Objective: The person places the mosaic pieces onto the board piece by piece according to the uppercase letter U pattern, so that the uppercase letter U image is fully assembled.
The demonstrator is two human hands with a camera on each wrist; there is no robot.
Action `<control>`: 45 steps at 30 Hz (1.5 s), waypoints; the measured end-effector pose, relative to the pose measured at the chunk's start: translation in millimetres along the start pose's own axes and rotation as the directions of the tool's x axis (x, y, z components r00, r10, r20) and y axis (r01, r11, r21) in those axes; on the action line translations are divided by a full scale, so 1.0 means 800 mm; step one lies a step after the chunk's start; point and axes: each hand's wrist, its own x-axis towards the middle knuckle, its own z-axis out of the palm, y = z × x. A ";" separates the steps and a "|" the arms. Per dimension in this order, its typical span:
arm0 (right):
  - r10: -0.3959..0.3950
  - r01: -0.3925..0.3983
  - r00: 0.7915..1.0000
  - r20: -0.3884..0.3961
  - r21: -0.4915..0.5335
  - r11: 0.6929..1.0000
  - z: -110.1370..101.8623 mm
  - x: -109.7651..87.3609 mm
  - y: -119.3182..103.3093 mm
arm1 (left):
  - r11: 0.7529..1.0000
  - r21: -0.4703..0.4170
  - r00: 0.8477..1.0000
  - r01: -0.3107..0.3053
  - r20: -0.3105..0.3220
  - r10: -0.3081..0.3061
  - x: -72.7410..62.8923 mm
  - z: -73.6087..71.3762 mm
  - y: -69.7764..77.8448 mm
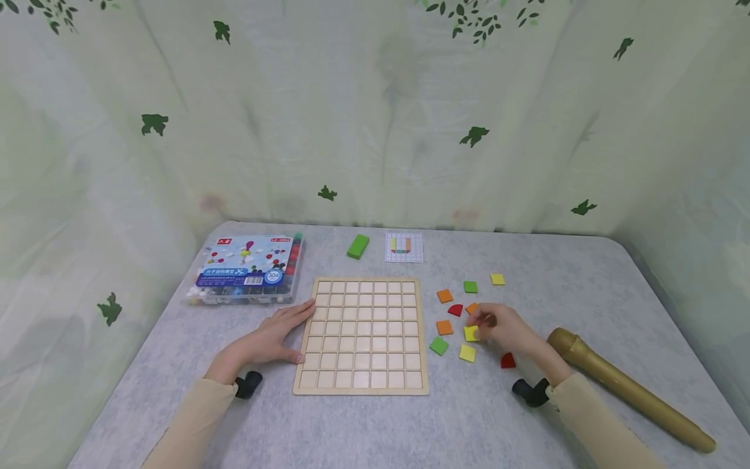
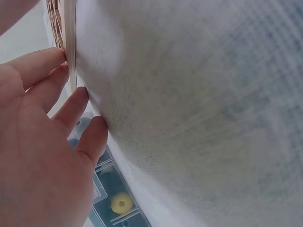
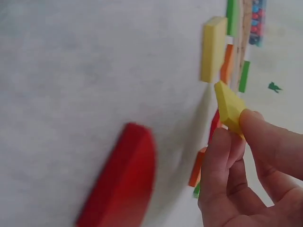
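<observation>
My right hand [image 1: 508, 331] pinches a yellow square tile [image 3: 229, 108] between thumb and fingers, raised off the table in the right wrist view. Around it lie another yellow tile [image 1: 467, 354], orange tiles [image 1: 444, 327], a green tile [image 1: 438, 346] and two red quarter-round pieces [image 1: 508, 360]. A wooden grid board [image 1: 424, 384] lies flat to the left of the tiles, its squares bare. Along the board's left edge rests my left hand [image 1: 268, 339], fingers extended and thumb apart. In the left wrist view its fingertips [image 2: 59, 56] touch the board's side.
Behind the board are a green block [image 1: 358, 247] and a card with a coloured U pattern on a grid [image 1: 404, 247]. A clear compartment box with a printed label [image 1: 246, 264] stands at the back left. A long gold-coloured stick [image 1: 638, 394] lies at the right.
</observation>
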 end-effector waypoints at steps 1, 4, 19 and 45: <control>0.015 -0.015 1.000 0.008 0.033 0.999 -0.002 0.001 -0.003 | 1.000 0.000 1.000 0.002 -0.001 -0.002 0.000 0.000 0.000; 0.046 -0.050 0.998 0.031 0.136 0.990 -0.004 0.008 -0.010 | 1.000 0.001 1.000 0.012 0.001 -0.012 0.000 0.002 0.001; 0.002 -0.051 0.989 0.147 0.325 0.944 0.036 0.085 -0.069 | 1.000 -0.002 1.000 0.023 -0.006 -0.023 0.003 0.007 0.002; -0.032 -0.022 0.985 0.169 0.308 0.951 0.138 0.188 -0.151 | 0.997 -0.015 0.997 0.073 0.014 -0.072 0.002 0.002 0.006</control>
